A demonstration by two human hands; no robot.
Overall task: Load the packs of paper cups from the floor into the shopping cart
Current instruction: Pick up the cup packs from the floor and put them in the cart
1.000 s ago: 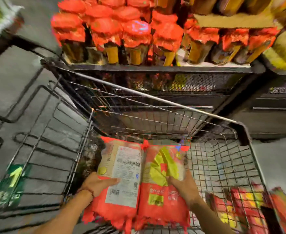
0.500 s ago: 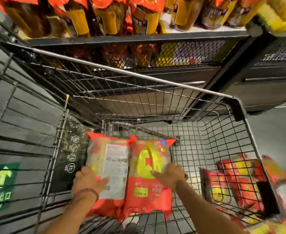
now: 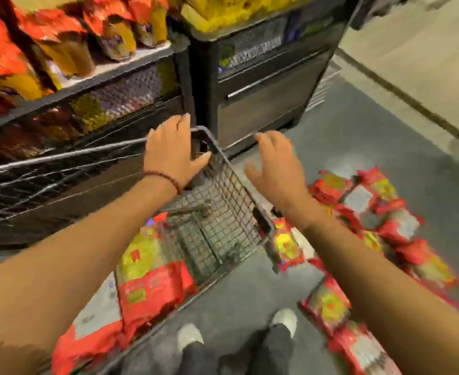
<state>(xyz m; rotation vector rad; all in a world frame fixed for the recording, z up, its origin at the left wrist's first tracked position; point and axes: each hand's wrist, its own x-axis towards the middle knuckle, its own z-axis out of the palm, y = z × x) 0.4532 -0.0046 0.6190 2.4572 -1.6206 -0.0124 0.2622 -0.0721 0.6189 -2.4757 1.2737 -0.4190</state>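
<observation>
The wire shopping cart (image 3: 231, 190) stands in front of me, its right front corner near the middle of the view. Two red and yellow packs of paper cups (image 3: 147, 280) lie inside it at the near end. Several more packs (image 3: 371, 212) lie scattered on the grey floor to the right of the cart. My left hand (image 3: 172, 150) hovers over the cart's corner, fingers spread, holding nothing. My right hand (image 3: 275, 163) is in the air just outside the cart's right side, fingers loose and empty. The frame is blurred by motion.
Dark store shelves (image 3: 87, 82) with orange and yellow goods run behind the cart on the left. A dark metal cabinet (image 3: 263, 85) stands behind the cart's corner. My feet in white shoes (image 3: 190, 336) stand on the grey floor (image 3: 371, 131).
Both hands have let go of the two packs, which now lie in the cart. The hands have lifted and swung right, and my view has turned toward the packs on the floor.
</observation>
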